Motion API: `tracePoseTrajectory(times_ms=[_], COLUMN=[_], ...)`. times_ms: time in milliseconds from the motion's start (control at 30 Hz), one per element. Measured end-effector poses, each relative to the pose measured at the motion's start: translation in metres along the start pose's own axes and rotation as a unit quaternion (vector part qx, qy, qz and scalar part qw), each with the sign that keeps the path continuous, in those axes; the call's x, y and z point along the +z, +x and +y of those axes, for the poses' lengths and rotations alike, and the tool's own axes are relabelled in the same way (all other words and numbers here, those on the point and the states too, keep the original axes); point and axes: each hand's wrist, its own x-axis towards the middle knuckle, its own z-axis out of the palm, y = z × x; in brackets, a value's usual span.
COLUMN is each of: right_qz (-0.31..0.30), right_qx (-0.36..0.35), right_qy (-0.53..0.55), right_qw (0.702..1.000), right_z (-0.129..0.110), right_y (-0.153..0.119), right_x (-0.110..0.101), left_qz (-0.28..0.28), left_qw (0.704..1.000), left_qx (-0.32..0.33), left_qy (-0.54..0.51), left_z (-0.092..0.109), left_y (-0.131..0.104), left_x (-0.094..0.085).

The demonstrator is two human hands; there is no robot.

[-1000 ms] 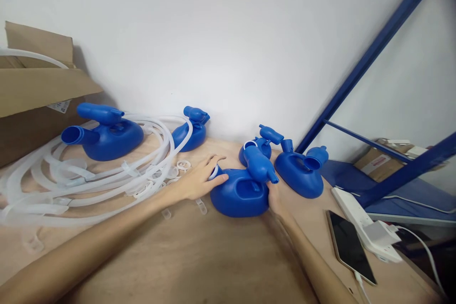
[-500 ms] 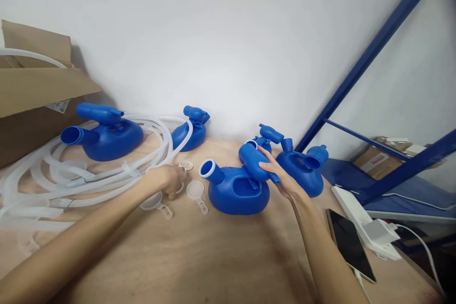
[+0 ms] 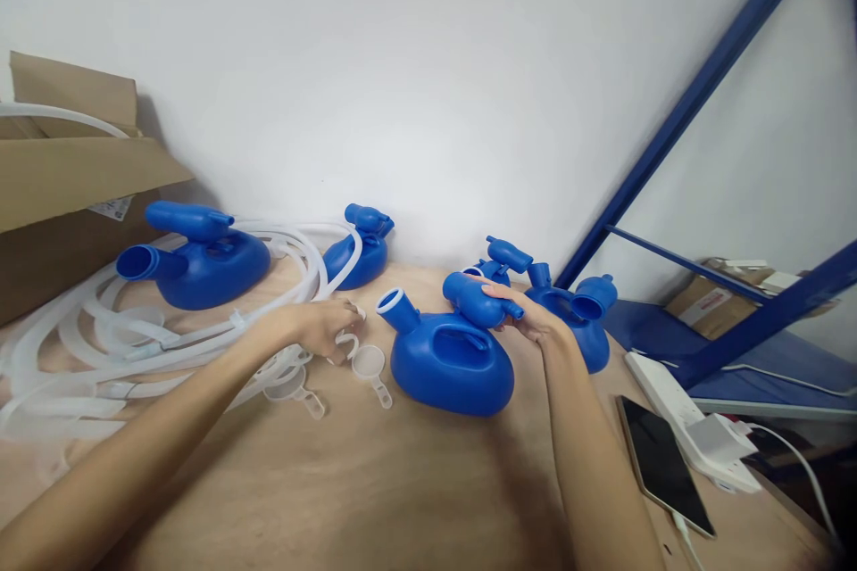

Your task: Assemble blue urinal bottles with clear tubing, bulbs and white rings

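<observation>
Close in front of me a blue plastic urinal bottle (image 3: pixel 442 388) stands on the table, its angled neck topped with a white ring (image 3: pixel 390 300). My right hand (image 3: pixel 526 310) is wrapped round a blue bottle-shaped connector (image 3: pixel 472 297) with a narrow nozzle, just above the urinal's handle; whether the two touch I cannot tell. Left of the neck, my left hand (image 3: pixel 325 327) pinches a thin white ring (image 3: pixel 349 343), partly hidden by the fingers. Beside that hand lie two clear round caps with tabs, a nearer cap (image 3: pixel 368 363) and a left cap (image 3: pixel 287 384).
Coiled clear tubing (image 3: pixel 201 343) covers the left side. More blue urinals stand around: a left one (image 3: pixel 218 272), a back one (image 3: pixel 361 263) and a right one (image 3: pixel 589 343). An open carton (image 3: pixel 73 183), a phone (image 3: pixel 662 464), a power strip (image 3: pixel 716 464) and blue shelf frame (image 3: pixel 696 67) flank the table.
My left hand has moved slightly right and up with a white ring in its fingers. The connector in my right hand has shifted a little left and down; the urinal has turned slightly.
</observation>
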Motion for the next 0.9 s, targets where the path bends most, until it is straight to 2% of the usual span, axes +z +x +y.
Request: tracePoseTrajectory(times_ms=[67, 133, 267, 367, 467, 567, 733, 833, 900], right_qz=[-0.037, -0.058, -0.04, -0.019, 0.021, 0.073, 0.073, 0.081, 0.074], right_qx=[-0.021, -0.044, -0.061, -0.047, -0.008, 0.02, 0.014, 0.028, 0.008], right_qy=[0.005, 0.003, -0.037, -0.046, -0.035, -0.027, 0.014, 0.023, 0.014], right_qw=[0.999, 0.997, 0.997, 0.998, 0.999, 0.997, 0.997, 0.996, 0.997], right_z=[-0.001, -0.002, -0.001, 0.0, -0.001, -0.002, 0.0, 0.001, 0.0], right_y=[0.002, 0.002, 0.0, 0.004, 0.012, 0.019, 0.025, 0.026, 0.026], right_x=[-0.001, -0.002, 0.0, 0.003, 0.007, 0.013, 0.021, 0.023, 0.022], left_qz=[-0.045, -0.042, 0.048, 0.135, 0.2, 0.195, 0.165, 0.153, 0.143], left_qw=[0.999, 0.998, 0.995, 0.986, 0.974, 0.972, 0.968, 0.971, 0.974], left_qx=[-0.021, -0.027, 0.018, 0.071, 0.079, 0.06, 0.052, 0.06, 0.066], left_qy=[-0.017, -0.049, -0.083, -0.066, -0.067, -0.113, -0.179, -0.176, -0.162], left_z=[0.003, 0.006, 0.016, 0.022, 0.025, 0.024, 0.019, 0.02, 0.022], left_y=[-0.007, -0.013, -0.015, -0.008, 0.0, 0.003, 0.003, 0.002, 0.002], left_x=[-0.016, -0.03, -0.04, -0.032, -0.022, -0.017, -0.018, -0.021, -0.022])
